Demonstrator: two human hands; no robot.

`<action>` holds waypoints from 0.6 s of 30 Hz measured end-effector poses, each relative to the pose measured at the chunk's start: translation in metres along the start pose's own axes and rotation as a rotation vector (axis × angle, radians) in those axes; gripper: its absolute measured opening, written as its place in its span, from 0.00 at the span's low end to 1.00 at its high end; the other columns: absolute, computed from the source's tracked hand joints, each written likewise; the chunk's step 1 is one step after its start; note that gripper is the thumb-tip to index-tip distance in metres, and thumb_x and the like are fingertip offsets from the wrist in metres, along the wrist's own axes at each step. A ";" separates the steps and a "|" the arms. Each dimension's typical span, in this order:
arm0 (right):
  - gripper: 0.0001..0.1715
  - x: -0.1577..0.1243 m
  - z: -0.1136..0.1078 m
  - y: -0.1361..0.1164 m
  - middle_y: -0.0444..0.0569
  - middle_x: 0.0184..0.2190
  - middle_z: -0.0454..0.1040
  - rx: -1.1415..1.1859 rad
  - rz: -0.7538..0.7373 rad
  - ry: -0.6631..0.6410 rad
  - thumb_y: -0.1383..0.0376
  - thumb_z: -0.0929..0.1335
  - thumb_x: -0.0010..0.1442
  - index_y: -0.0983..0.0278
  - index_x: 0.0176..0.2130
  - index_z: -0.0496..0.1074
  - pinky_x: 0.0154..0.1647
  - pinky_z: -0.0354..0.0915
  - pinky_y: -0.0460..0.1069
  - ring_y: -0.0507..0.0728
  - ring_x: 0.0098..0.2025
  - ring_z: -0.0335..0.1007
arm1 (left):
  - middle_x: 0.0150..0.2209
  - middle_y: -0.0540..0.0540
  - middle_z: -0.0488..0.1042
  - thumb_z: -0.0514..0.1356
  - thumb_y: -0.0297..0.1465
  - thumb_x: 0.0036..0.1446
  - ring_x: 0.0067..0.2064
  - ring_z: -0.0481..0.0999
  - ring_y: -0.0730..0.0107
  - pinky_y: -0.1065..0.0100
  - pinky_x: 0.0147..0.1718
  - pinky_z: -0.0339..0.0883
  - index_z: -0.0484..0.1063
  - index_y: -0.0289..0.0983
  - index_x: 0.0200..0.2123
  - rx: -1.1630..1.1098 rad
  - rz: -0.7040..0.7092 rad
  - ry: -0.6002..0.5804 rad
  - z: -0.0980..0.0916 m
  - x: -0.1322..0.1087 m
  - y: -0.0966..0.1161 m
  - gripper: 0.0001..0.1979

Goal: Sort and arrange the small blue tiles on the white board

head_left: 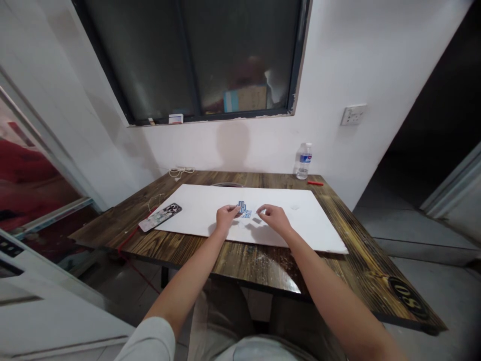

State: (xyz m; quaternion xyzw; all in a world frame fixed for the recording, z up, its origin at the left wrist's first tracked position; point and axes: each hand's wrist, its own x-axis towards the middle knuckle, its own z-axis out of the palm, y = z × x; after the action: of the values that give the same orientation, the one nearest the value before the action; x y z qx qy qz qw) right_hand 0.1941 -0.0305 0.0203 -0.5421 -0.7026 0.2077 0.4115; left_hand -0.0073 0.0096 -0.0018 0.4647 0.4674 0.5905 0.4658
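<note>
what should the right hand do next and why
Probably ease the right hand toward the blue pieces: the left hand seems to pinch them on one side, while the right is apart from them on the other. Whether its fingertips hold anything is too small to tell.

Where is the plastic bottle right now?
In the head view, the plastic bottle stands on the right, at the far edge of the table, near the wall, beyond the white board; a red stick lies to its front right.

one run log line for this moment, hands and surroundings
left hand: holding blue-and-white piece | right hand: above white board, held item unclear | wooden table: bottle at back
</note>
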 end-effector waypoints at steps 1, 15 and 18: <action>0.10 0.000 0.000 0.000 0.39 0.15 0.65 0.005 0.023 -0.007 0.65 0.66 0.51 0.60 0.32 0.78 0.25 0.55 0.45 0.50 0.20 0.61 | 0.25 0.45 0.78 0.72 0.37 0.37 0.27 0.79 0.67 0.67 0.33 0.75 0.76 0.31 0.28 0.004 -0.004 -0.001 0.000 0.000 0.000 0.17; 0.22 0.002 0.021 -0.004 0.46 0.27 0.76 0.712 0.054 -0.066 0.48 0.72 0.48 0.63 0.32 0.70 0.22 0.63 0.45 0.53 0.22 0.74 | 0.25 0.43 0.78 0.73 0.40 0.34 0.27 0.78 0.66 0.63 0.35 0.75 0.77 0.31 0.26 0.027 -0.012 -0.116 0.006 -0.009 0.008 0.20; 0.25 0.001 0.025 -0.002 0.44 0.25 0.76 0.721 0.063 -0.039 0.50 0.74 0.45 0.62 0.36 0.69 0.23 0.62 0.45 0.53 0.21 0.73 | 0.25 0.44 0.78 0.74 0.40 0.31 0.26 0.78 0.67 0.63 0.34 0.75 0.76 0.31 0.25 0.015 -0.020 -0.145 0.009 -0.011 0.008 0.20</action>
State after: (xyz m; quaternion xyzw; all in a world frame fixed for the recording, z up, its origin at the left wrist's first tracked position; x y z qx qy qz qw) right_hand 0.1726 -0.0261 0.0082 -0.3794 -0.5749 0.4650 0.5562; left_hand 0.0017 -0.0010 0.0056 0.5049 0.4414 0.5472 0.5008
